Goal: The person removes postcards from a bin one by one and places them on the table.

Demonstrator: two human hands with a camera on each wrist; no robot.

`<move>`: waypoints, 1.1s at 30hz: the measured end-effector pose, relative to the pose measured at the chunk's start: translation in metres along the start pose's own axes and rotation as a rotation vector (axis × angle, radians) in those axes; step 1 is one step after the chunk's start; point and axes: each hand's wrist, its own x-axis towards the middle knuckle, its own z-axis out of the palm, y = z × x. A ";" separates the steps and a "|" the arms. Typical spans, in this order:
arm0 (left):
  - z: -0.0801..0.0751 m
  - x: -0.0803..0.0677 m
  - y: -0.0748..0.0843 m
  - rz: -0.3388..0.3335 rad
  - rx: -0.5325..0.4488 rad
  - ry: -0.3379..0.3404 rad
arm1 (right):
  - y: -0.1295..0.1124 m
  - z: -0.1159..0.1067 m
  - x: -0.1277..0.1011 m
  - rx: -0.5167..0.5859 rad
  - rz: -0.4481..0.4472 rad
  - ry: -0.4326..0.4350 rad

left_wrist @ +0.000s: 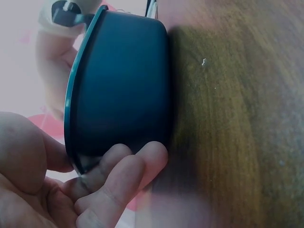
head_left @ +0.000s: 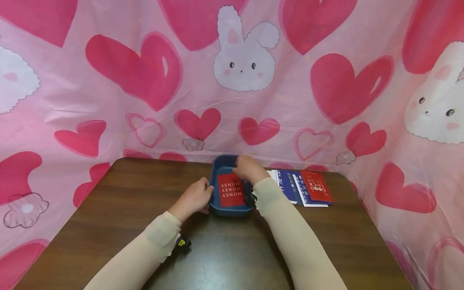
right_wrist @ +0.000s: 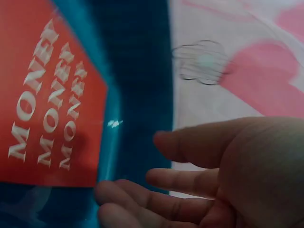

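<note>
A deep blue plastic tray (head_left: 232, 212) stands at the far middle of the table. Inside it lies a red envelope (head_left: 229, 197) printed with "MONEY" three times. My left hand (head_left: 197, 196) holds the tray's left side, thumb over the rim and fingertips against the outer wall (left_wrist: 123, 85). Reaching over the far right part of the tray, my right hand (head_left: 250, 169) has its fingers loosely extended. In the right wrist view, those fingers (right_wrist: 123, 194) overlap the tray's inner corner beside the envelope (right_wrist: 52, 109), with nothing between them and the thumb.
Right of the tray, blue and white paper pieces (head_left: 288, 187) lie fanned out, topped by a red "GOOD LUCK" envelope (head_left: 316, 187). Behind the brown wooden table (head_left: 145, 193) hangs a pink curtain (head_left: 203, 92) with hearts and rabbits. A small black device (head_left: 183, 243) sits at my left wrist.
</note>
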 end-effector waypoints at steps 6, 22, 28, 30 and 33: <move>-0.006 0.001 0.001 0.013 -0.010 -0.019 | -0.008 0.005 0.015 -0.070 0.036 -0.082; -0.003 0.000 0.001 -0.006 0.014 -0.018 | -0.006 0.035 0.042 -0.114 0.164 -0.170; -0.002 0.002 -0.002 -0.009 0.005 -0.017 | -0.002 0.032 0.039 -0.085 0.154 -0.163; -0.002 0.003 -0.003 -0.007 0.008 -0.015 | 0.002 0.034 0.049 -0.113 0.157 -0.164; -0.001 0.003 -0.002 -0.003 0.011 -0.008 | 0.003 0.032 0.054 -0.158 0.160 -0.158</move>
